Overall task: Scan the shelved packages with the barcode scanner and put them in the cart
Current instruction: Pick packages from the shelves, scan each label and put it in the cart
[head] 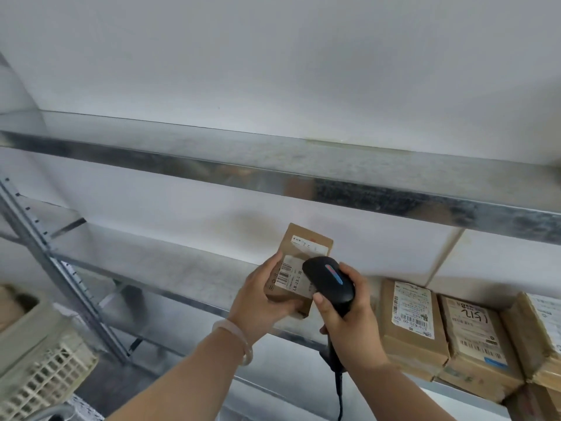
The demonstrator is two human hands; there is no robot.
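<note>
My left hand (258, 302) grips a small brown cardboard package (299, 256) in front of the middle shelf, its white barcode label facing me. My right hand (346, 326) holds a black barcode scanner (329, 282) by its handle. The scanner's head lies over the package's right side, and a blue-pink light glows on its top. Its cable hangs down below my wrist. Several more brown packages (413, 323) with white labels lie on the shelf at the right. The cart's cream lattice basket (45, 372) shows at the lower left.
A metal shelf rack faces me: an upper shelf edge (273, 174) runs across, and the middle shelf (170, 271) is bare on its left part. A slotted upright post (45, 259) stands at the left. A white wall lies behind.
</note>
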